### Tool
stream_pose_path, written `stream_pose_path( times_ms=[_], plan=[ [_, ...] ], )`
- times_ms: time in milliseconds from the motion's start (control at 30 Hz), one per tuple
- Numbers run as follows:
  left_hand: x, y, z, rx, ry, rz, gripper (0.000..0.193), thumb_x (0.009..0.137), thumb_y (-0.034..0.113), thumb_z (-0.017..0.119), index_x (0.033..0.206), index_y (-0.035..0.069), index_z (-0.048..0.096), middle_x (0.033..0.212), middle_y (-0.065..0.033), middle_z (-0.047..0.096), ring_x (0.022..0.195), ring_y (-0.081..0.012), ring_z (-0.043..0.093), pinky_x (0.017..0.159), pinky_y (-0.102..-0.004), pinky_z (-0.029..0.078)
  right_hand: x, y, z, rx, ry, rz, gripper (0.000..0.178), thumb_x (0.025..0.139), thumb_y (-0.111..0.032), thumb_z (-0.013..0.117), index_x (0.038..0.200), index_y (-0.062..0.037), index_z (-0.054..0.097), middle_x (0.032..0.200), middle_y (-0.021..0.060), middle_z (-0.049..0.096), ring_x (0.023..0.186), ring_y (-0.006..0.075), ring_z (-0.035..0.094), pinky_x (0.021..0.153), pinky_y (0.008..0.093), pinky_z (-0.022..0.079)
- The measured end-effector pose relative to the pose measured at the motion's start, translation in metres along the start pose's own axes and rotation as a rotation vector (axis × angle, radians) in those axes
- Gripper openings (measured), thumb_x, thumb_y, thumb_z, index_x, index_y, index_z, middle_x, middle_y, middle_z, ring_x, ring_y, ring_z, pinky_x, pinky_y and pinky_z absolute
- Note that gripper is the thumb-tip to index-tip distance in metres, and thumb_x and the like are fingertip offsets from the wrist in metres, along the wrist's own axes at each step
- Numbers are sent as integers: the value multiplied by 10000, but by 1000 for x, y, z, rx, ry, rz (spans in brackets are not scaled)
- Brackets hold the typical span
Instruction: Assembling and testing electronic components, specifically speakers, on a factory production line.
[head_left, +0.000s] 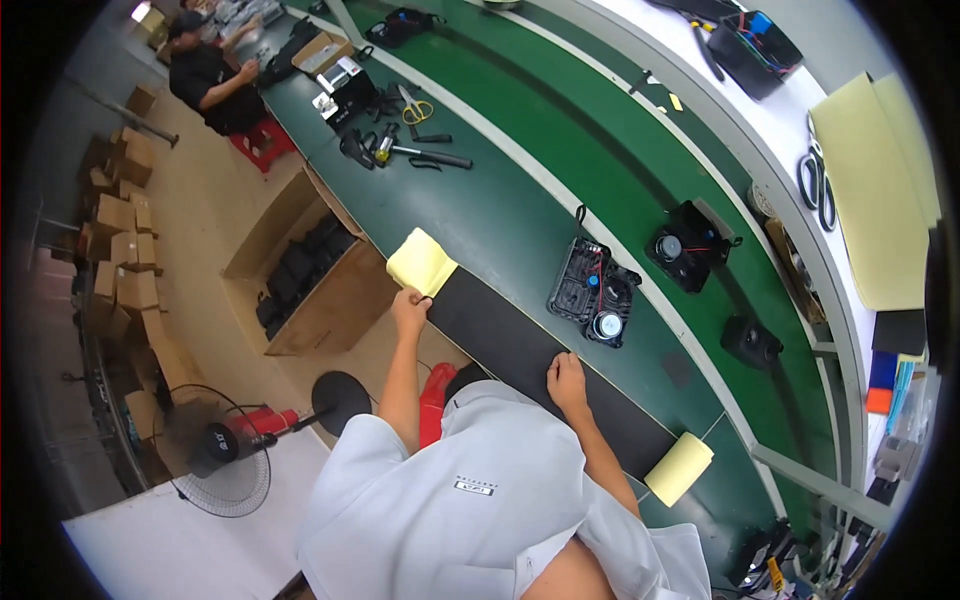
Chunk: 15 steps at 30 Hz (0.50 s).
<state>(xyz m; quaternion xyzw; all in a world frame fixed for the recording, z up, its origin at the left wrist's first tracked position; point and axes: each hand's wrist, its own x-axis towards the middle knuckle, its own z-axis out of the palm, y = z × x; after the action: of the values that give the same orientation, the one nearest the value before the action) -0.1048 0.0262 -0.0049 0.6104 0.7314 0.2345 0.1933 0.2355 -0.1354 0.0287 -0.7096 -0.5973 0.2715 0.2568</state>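
Black strip point(500, 328) part. hidden under R hand point(567, 382), grip can't tell; L hand point(409, 310) pinched on strip's end nr yellow backing point(420, 262), exact hold hard to see.

The matt black strip point(515, 340) has smooth, papery yellow backing point(680, 468).

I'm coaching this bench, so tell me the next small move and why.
Probably lift the yellow curled end slightly with the left hand: its fingers are at the edge where yellow meets the black strip, and the right hand rests on that strip and could steady it.
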Motion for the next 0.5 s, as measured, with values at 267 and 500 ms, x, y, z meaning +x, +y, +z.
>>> stream_pose_path(
  times_ms=[267,500],
  plan=[
    [-17,-23,-12,-246,145,-119,273,795,34,752,1040,41,631,1009,-98,637,927,-245,605,827,-353,497,10,7,3,45,74,-11,79,838,-60,574,898,-16,548,915,204,543,880,413,569,790,494,485],
    [-29,29,-11,209,60,148,500,744,91,798,1214,80,629,1159,-162,605,1090,-362,556,934,-446,463,7,1,0,68,47,35,68,815,-49,589,864,-30,545,896,179,538,872,390,580,781,477,493]
  ],
)
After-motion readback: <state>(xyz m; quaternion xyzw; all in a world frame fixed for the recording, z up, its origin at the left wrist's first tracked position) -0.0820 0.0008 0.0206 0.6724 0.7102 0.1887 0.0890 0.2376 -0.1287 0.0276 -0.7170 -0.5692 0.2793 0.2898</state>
